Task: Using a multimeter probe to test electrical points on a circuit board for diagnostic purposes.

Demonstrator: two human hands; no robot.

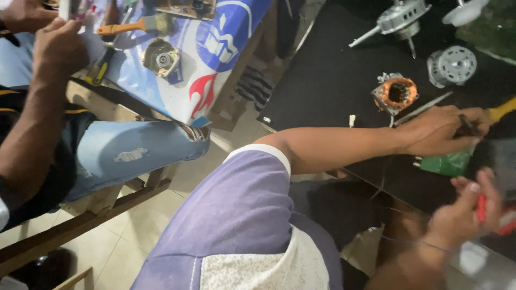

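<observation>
A copper-wound stator (395, 94) sits on the black mat (322, 70), with a grey motor with a shaft (398, 19) at twelve o'clock from it and a round silver housing (451, 65) at two o'clock. At nine o'clock, well apart, a co-worker in torn jeans (134, 153) sits by a blue printed sheet (215, 48) carrying a paintbrush (137, 24) and a round metal part (160, 58).

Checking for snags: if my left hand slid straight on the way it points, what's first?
Probably the yellow tool handle just beyond the left hand, right at its fingers; depth is unclear.
</observation>
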